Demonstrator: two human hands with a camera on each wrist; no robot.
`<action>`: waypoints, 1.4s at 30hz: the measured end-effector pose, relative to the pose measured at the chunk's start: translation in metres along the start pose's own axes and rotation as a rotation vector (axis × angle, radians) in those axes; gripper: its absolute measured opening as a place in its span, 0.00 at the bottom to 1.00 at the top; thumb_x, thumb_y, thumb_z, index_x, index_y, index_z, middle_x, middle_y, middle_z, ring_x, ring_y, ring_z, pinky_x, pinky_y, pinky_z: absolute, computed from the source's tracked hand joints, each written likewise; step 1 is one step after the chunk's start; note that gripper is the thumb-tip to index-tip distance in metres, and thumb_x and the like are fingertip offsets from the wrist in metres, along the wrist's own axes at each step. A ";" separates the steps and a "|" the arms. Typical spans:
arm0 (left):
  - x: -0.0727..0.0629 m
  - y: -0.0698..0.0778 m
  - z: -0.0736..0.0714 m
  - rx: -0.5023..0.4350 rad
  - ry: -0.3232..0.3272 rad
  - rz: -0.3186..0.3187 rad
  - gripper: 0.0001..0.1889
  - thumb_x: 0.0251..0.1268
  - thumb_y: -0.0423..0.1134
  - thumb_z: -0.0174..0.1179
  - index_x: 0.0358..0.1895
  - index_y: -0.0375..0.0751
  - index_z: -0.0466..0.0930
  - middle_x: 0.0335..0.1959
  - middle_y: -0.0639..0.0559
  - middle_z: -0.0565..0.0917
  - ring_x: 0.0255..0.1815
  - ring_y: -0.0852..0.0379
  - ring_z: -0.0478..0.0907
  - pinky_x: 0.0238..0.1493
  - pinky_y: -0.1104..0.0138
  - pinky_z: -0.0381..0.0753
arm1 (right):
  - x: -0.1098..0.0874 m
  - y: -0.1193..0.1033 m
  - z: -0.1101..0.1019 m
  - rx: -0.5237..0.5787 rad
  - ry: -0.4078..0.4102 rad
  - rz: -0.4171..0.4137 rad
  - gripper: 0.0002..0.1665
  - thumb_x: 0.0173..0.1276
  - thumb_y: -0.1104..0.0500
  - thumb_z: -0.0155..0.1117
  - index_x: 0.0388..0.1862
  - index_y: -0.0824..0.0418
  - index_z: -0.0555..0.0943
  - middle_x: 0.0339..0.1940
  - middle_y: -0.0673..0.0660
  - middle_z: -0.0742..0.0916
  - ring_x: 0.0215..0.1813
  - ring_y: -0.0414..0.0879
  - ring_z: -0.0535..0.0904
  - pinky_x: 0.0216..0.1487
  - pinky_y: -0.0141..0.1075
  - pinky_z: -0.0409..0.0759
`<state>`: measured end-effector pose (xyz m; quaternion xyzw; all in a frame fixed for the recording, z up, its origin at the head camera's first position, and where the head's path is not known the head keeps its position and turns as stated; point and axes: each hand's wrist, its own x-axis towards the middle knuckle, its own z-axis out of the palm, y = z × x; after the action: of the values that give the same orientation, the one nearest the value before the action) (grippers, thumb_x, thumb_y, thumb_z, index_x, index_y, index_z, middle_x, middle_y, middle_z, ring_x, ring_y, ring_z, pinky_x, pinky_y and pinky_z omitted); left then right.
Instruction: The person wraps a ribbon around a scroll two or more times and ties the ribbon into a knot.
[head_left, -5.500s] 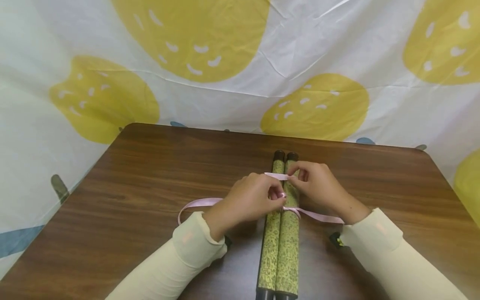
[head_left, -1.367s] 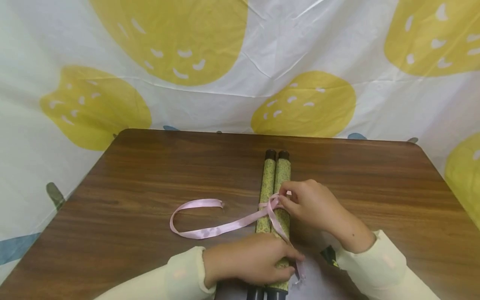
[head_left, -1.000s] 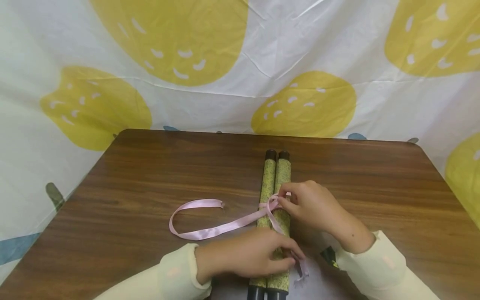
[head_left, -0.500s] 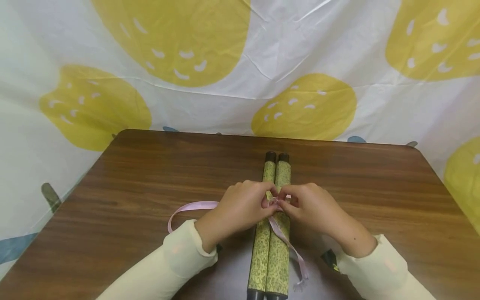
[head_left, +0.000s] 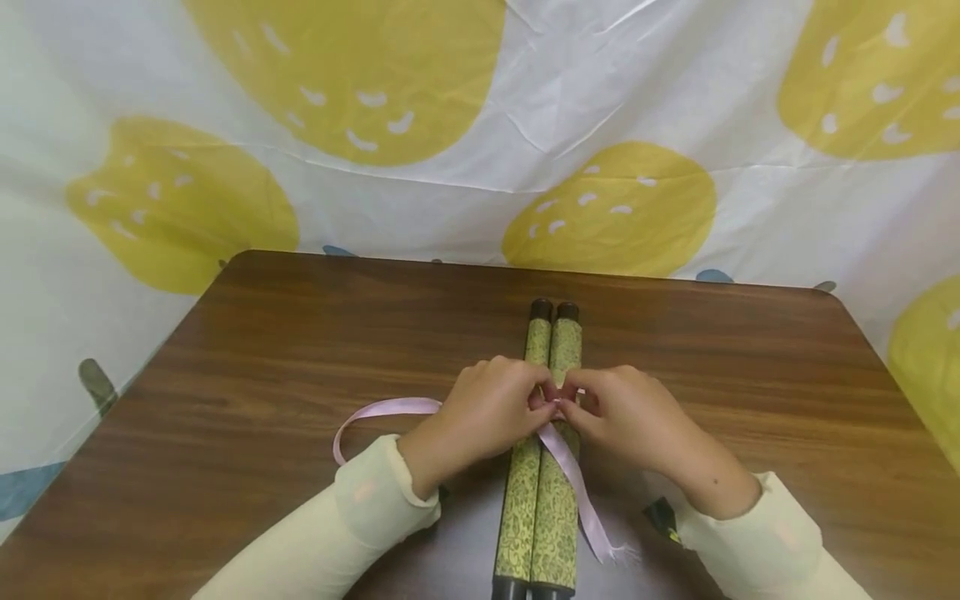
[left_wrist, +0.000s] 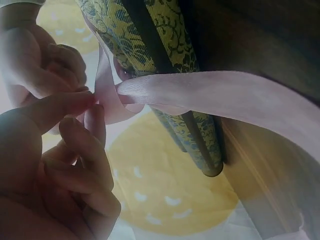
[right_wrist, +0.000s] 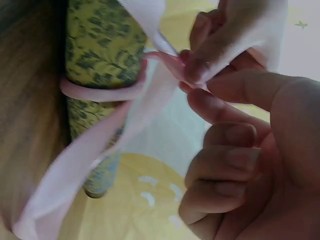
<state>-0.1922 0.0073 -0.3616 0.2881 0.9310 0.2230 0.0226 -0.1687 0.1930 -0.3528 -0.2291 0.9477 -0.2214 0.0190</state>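
A green-gold brocade scroll (head_left: 555, 500) with two parallel rolls and dark end caps lies lengthwise on the table. A pink satin ribbon (head_left: 573, 483) goes round its middle, one frayed tail slanting toward the front right. Above the crossing, my left hand (head_left: 487, 412) pinches the ribbon between thumb and fingertip. My right hand (head_left: 633, 421) pinches it from the other side, fingertips almost meeting the left ones. In the right wrist view, a narrow ribbon band (right_wrist: 105, 94) circles the roll. The left wrist view shows a ribbon loop (left_wrist: 107, 95) at the fingertips. Fingers partly hide the crossing.
The brown wooden table (head_left: 337, 333) ends at a white curtain (head_left: 420, 208) printed with yellow fruit. Left of the scroll, the ribbon's other tail (head_left: 382, 408) curves over the tabletop, partly behind my left forearm.
My left hand has gone from the scroll's front part up to the ribbon crossing, beside my right hand. Earlier, the right hand pinched ribbon farther back. The front tail now lies slanted to the right.
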 end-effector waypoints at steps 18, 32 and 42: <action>0.008 0.004 0.000 0.000 0.016 -0.009 0.04 0.65 0.49 0.65 0.34 0.57 0.85 0.22 0.67 0.79 0.24 0.65 0.75 0.24 0.67 0.72 | -0.015 0.005 0.013 -0.171 -0.140 -0.031 0.21 0.71 0.49 0.63 0.17 0.47 0.72 0.14 0.41 0.70 0.18 0.35 0.64 0.21 0.33 0.63; 0.011 0.005 0.005 0.014 0.025 -0.029 0.06 0.64 0.52 0.66 0.32 0.58 0.84 0.20 0.67 0.78 0.23 0.64 0.75 0.24 0.65 0.71 | -0.057 0.022 0.013 -0.208 -0.140 -0.041 0.18 0.70 0.53 0.64 0.20 0.45 0.72 0.15 0.39 0.69 0.18 0.33 0.62 0.19 0.31 0.62; 0.009 0.002 0.004 0.029 0.020 -0.026 0.04 0.65 0.48 0.64 0.32 0.57 0.84 0.20 0.67 0.78 0.23 0.65 0.75 0.24 0.65 0.71 | -0.081 0.039 0.012 -0.331 -0.156 0.019 0.19 0.67 0.52 0.66 0.18 0.46 0.71 0.14 0.41 0.71 0.19 0.37 0.66 0.20 0.38 0.66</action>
<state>-0.1980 0.0151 -0.3641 0.2741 0.9379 0.2122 0.0119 -0.1117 0.2553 -0.3854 -0.2365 0.9690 -0.0439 0.0566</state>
